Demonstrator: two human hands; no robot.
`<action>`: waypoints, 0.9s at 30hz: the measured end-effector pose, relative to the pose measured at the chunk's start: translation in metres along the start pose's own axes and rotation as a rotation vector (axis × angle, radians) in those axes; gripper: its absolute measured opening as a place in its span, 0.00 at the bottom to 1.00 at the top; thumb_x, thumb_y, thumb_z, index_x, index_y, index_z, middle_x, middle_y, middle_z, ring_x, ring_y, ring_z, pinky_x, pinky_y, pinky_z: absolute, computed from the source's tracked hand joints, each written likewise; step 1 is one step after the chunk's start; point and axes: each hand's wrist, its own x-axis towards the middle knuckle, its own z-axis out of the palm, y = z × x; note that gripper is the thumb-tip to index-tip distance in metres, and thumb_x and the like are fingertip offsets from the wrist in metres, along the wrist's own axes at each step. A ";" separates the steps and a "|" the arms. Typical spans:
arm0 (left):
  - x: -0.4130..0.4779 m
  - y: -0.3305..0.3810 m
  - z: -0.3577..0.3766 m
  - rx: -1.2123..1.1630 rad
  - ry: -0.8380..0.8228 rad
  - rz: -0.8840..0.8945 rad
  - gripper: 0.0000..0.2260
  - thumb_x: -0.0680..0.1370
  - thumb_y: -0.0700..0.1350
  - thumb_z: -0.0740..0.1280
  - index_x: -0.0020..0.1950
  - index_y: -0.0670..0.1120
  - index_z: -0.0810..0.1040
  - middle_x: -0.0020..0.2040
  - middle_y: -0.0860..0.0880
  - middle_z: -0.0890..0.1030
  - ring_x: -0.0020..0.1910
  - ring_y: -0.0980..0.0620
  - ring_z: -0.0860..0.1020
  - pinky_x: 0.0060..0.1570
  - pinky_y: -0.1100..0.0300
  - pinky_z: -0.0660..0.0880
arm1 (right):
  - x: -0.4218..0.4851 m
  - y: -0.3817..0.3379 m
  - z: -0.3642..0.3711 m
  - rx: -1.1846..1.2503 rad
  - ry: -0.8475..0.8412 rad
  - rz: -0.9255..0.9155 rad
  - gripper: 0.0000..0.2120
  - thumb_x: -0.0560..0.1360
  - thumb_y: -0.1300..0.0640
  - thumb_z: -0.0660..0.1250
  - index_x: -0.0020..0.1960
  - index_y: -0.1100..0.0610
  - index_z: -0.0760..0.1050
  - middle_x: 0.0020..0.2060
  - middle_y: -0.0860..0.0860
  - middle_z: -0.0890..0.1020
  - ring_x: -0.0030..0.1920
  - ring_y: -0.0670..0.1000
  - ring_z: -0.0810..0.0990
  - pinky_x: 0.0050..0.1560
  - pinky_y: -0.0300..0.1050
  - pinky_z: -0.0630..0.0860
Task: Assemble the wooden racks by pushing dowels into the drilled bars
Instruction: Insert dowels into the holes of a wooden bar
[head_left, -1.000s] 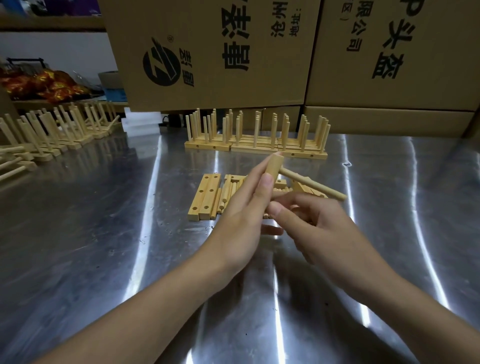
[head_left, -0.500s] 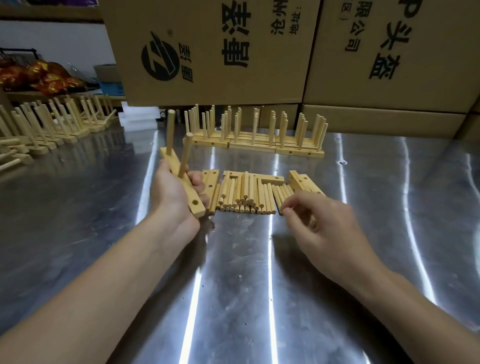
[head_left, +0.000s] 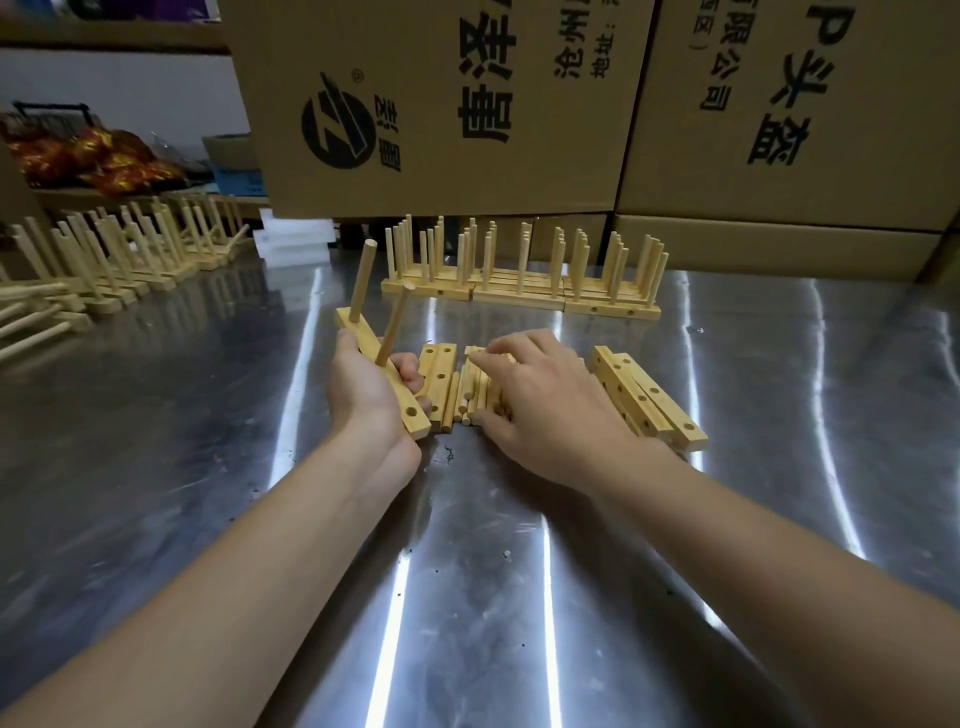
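The left hand (head_left: 363, 405) grips a drilled bar (head_left: 370, 340), fingers curled round its right edge and thumb along its left, holding it tilted above the table with the far end higher. Two dowels stand in this bar: one (head_left: 360, 283) at the far end, and a second (head_left: 390, 327) near the middle that leans slightly to the right. The hole at the near end (head_left: 411, 413), just past the heel of the hand, is empty.

The right hand (head_left: 550, 400) lies palm down on a pile of loose dowels (head_left: 464, 397), fingers bent over them and thumb at the pile's near edge. Whether it has one pinched cannot be told, since the hand covers most of the pile.

Between the two hands, touching the pile's left side, two spare bars (head_left: 439, 382) lie flat side by side. To the right of the right hand several more bars (head_left: 647, 402) lie stacked at an angle, holes upward.

Beyond both hands a row of finished racks (head_left: 519, 293) stands with its dowels upright. Far to the left of the left hand another line of racks (head_left: 130, 260) runs along the steel table (head_left: 467, 597), some tipped over. Behind the finished row rise large cardboard boxes (head_left: 441, 130) printed with black characters and a round logo. White blocks (head_left: 296, 239) sit beyond the left hand, at the foot of those boxes.
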 end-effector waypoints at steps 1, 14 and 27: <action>0.001 0.000 0.000 0.000 -0.004 0.000 0.20 0.87 0.62 0.54 0.47 0.49 0.74 0.27 0.52 0.71 0.24 0.54 0.67 0.25 0.63 0.64 | 0.002 -0.001 0.003 0.002 -0.013 -0.004 0.27 0.82 0.43 0.66 0.78 0.49 0.71 0.72 0.48 0.74 0.74 0.53 0.66 0.71 0.52 0.69; -0.005 -0.002 0.002 -0.006 -0.194 -0.039 0.20 0.87 0.60 0.56 0.45 0.48 0.75 0.30 0.52 0.71 0.27 0.55 0.67 0.25 0.63 0.65 | -0.036 0.001 -0.024 0.710 0.445 0.211 0.05 0.83 0.55 0.70 0.55 0.49 0.84 0.45 0.43 0.87 0.50 0.44 0.84 0.52 0.41 0.78; -0.029 -0.010 0.011 -0.174 -0.485 -0.202 0.15 0.86 0.54 0.58 0.43 0.48 0.75 0.34 0.51 0.71 0.31 0.54 0.70 0.36 0.60 0.70 | -0.079 0.015 -0.025 1.211 0.351 0.336 0.08 0.82 0.63 0.69 0.56 0.53 0.85 0.45 0.51 0.89 0.50 0.47 0.87 0.48 0.33 0.78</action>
